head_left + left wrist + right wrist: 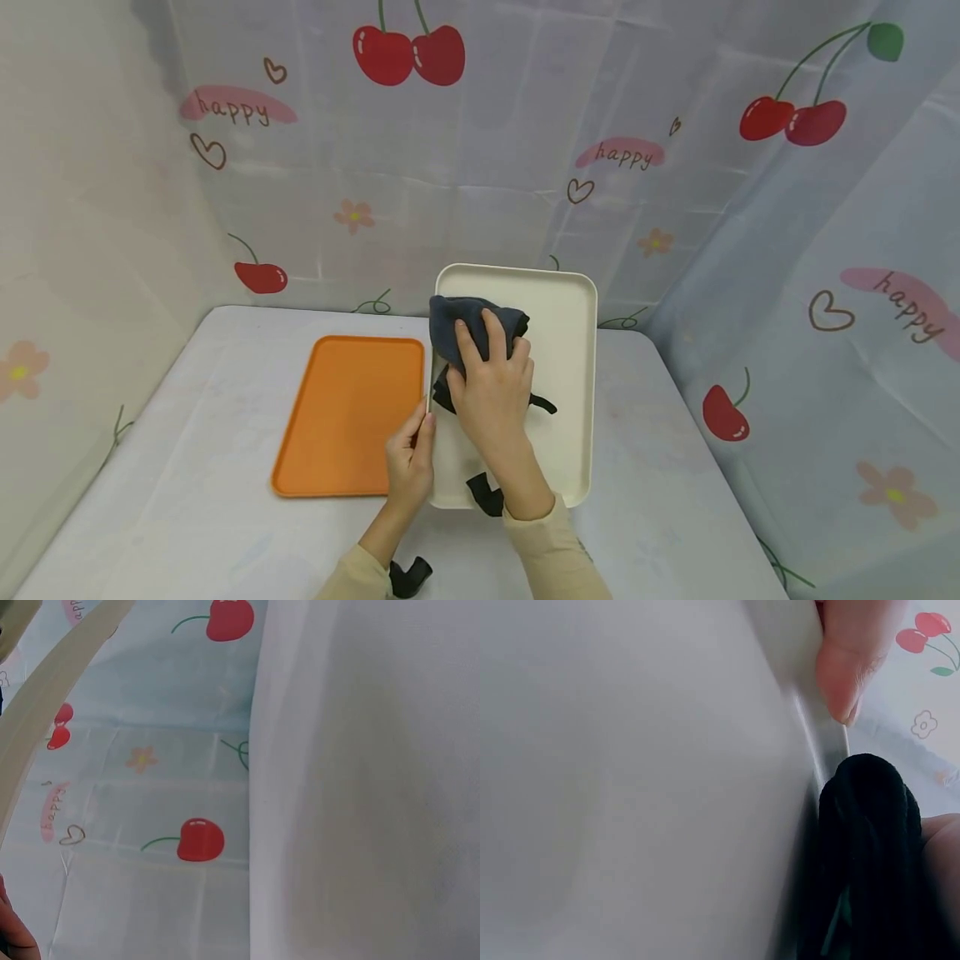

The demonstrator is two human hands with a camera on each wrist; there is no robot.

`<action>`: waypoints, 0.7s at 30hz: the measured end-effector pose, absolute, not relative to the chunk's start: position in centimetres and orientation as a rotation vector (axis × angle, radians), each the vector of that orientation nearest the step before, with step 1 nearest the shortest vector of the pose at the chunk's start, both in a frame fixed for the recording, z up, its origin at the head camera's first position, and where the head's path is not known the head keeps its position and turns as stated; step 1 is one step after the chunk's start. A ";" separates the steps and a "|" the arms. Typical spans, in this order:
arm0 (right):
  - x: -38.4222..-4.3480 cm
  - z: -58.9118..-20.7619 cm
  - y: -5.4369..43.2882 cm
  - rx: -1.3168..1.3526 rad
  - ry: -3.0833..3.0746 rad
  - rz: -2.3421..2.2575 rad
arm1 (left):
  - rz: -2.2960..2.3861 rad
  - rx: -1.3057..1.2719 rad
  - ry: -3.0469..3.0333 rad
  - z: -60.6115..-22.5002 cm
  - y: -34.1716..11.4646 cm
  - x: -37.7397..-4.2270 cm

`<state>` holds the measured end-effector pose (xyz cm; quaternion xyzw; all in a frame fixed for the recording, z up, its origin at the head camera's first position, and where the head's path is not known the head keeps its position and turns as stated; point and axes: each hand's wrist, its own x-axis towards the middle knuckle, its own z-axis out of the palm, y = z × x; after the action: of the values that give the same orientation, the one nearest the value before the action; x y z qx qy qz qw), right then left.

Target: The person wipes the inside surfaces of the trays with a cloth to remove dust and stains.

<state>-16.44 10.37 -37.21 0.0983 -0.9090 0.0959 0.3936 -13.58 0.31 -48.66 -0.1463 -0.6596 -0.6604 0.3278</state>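
A cream tray (564, 367) is raised toward me, its far end showing above the table's back edge. My left hand (411, 467) pinches the tray's left rim between thumb and fingers. With fingers bent over it, my right hand (491, 387) grips a folded dark grey cloth (453, 321) against the tray's left side. A black strip (543, 404) sticks out to the right of that hand; what it belongs to is hidden. In the right wrist view the cloth (870, 825) looks thick and folded, close to the tray's rim and to my left thumb (844, 682).
An orange tray (348, 417) lies flat on the white-covered table (645, 500), left of the cream one. Printed curtains (510, 117) stand behind and at both sides. Black pieces (411, 577) show beside both wrists.
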 end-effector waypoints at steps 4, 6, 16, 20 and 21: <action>-16.4 -37.2 10.7 0.253 -2.315 0.264 | -1.737 -0.380 -1.714 -48.6 0.4 -13.6; -16.4 -37.2 10.9 0.250 -2.324 0.270 | -1.748 -0.377 -1.712 -48.6 0.4 -13.6; -16.5 -37.4 11.7 0.236 -2.336 0.301 | -1.801 -0.355 -1.713 -48.8 0.6 -13.6; -16.5 -37.4 11.9 0.228 -2.344 0.308 | -1.811 -0.360 -1.721 -48.7 0.5 -13.5; -16.5 -37.5 12.0 0.226 -2.344 0.310 | -1.810 -0.361 -1.722 -48.6 0.5 -13.5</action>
<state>-16.50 12.01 -37.45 0.0883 -0.9153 0.1209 0.3739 -13.52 0.48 -48.64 -0.1364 -0.6498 -0.6832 0.3039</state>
